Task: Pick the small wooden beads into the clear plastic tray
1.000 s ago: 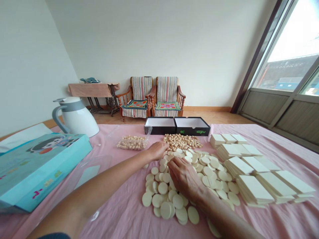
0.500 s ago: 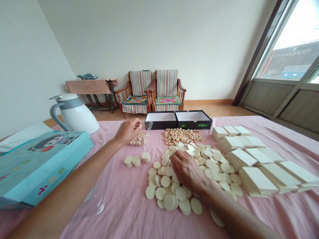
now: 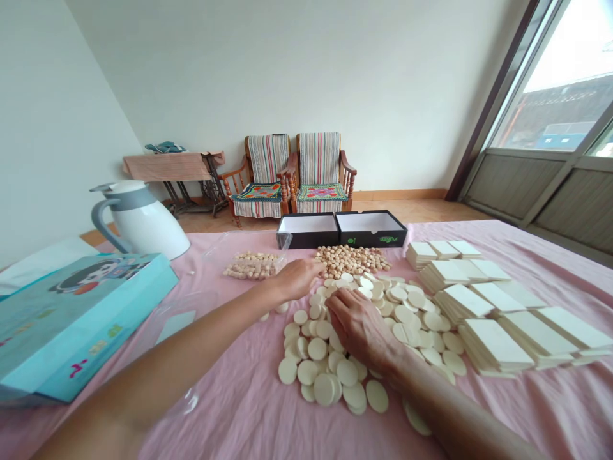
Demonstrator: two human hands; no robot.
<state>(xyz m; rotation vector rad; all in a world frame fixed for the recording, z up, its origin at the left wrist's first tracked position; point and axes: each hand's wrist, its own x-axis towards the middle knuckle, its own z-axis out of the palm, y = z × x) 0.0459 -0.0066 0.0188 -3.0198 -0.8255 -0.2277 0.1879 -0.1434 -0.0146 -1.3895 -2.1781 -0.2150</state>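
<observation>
Left hand at tan pieces; black box — green lettering, illegible.

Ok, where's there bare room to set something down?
Bare pink cloth shows between the left forearm and the disc pile, and between the card stacks and the cloth's right edge. Crowded around the right hand: disc pile, small tan pieces and card stacks sit close together.
</observation>
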